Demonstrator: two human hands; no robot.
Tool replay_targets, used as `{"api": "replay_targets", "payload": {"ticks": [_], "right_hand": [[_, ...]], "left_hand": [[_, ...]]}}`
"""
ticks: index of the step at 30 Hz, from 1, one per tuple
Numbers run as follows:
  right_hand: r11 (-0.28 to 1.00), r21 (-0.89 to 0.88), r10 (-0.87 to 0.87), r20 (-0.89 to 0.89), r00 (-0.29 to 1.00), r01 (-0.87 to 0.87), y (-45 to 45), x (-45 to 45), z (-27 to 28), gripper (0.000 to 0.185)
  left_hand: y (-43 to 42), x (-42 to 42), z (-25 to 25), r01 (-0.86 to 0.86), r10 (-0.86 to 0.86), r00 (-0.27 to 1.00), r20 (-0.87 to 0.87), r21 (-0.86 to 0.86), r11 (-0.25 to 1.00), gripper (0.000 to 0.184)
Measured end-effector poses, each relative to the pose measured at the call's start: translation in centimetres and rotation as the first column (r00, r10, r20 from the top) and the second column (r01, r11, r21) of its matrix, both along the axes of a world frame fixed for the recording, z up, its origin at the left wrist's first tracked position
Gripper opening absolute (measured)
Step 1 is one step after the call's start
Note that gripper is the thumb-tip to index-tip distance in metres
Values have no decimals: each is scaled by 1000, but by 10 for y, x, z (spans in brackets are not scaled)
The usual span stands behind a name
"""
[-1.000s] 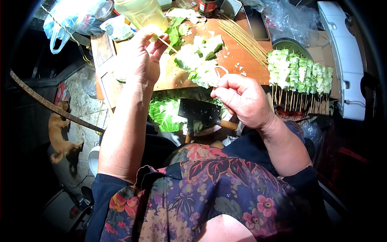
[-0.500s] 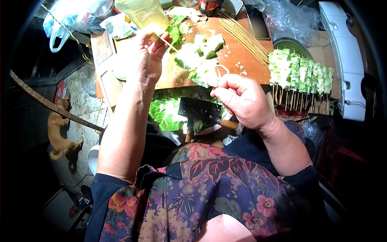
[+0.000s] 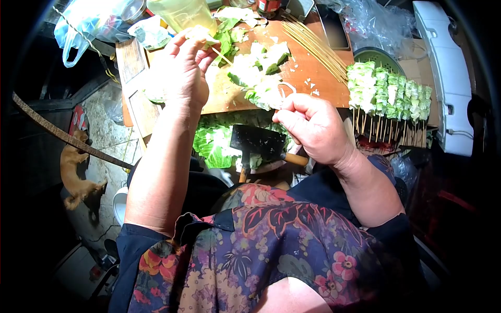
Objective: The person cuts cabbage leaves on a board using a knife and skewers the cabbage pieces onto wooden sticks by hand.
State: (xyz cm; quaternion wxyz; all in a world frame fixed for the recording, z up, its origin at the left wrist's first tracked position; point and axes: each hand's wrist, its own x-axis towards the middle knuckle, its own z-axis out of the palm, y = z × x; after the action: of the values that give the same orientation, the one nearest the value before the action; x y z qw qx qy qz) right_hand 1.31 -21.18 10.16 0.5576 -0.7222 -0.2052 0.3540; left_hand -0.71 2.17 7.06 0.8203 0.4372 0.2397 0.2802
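Note:
A thin skewer (image 3: 222, 56) runs between my hands, carrying pale green cabbage leaves (image 3: 261, 78) along its middle and right part. My left hand (image 3: 190, 65) pinches a leaf piece (image 3: 203, 35) at the skewer's left end, beside a clear plastic container (image 3: 182, 14). My right hand (image 3: 313, 125) is closed in a pinch at the skewer's other end, by the front edge of the wooden board (image 3: 308, 62). Bare skewers (image 3: 315, 47) lie in a bundle at the back. Several filled cabbage skewers (image 3: 389, 94) are lined up at the right.
Below the board's edge, a cleaver (image 3: 258, 142) lies over loose cabbage leaves (image 3: 213, 146). Plastic bags (image 3: 94, 23) sit at the back left, with a red-labelled jar (image 3: 269, 7) at the back. A white foam piece (image 3: 443, 78) stands far right. A dog (image 3: 75, 169) is on the floor at left.
My left hand's fingers have spread a little and shifted slightly left around the leaf piece, which shows more now. My right hand has hardly moved. The dog has shifted slightly.

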Motion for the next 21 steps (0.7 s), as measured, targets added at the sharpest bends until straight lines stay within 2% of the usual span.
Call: {"api": "replay_targets", "payload": {"ticks": [4, 7, 10, 13, 15, 19, 21], "right_hand": [[1000, -4, -21, -15, 1000, 21, -1, -1, -2, 15], [999, 2, -42, -41, 998, 42, 1, -4, -2, 13], [997, 29, -66, -80, 995, 69, 0, -7, -1, 12], [997, 3, -79, -96, 992, 80, -1, -8, -1, 12], [991, 59, -111, -108, 988, 118, -1, -10, -4, 13], [988, 94, -117, -94, 989, 126, -2, -9, -6, 14], [985, 111, -110, -184, 977, 132, -1, -9, -3, 14]], "left_hand": [[-3, 0, 0, 33, -33, 999, 3, 28, 999, 37], [-8, 0, 2, 48, -43, 998, -48, 90, 995, 29], [-4, -1, -6, 85, -81, 996, -43, 89, 992, 37], [-9, -1, -2, 130, -123, 991, -56, 134, 982, 35], [-19, -1, 5, 110, -90, 987, -132, 151, 983, 25], [-23, 0, 8, 110, -98, 988, -121, 105, 988, 24], [-26, 1, 9, 128, -114, 985, -127, 101, 987, 23]]}}
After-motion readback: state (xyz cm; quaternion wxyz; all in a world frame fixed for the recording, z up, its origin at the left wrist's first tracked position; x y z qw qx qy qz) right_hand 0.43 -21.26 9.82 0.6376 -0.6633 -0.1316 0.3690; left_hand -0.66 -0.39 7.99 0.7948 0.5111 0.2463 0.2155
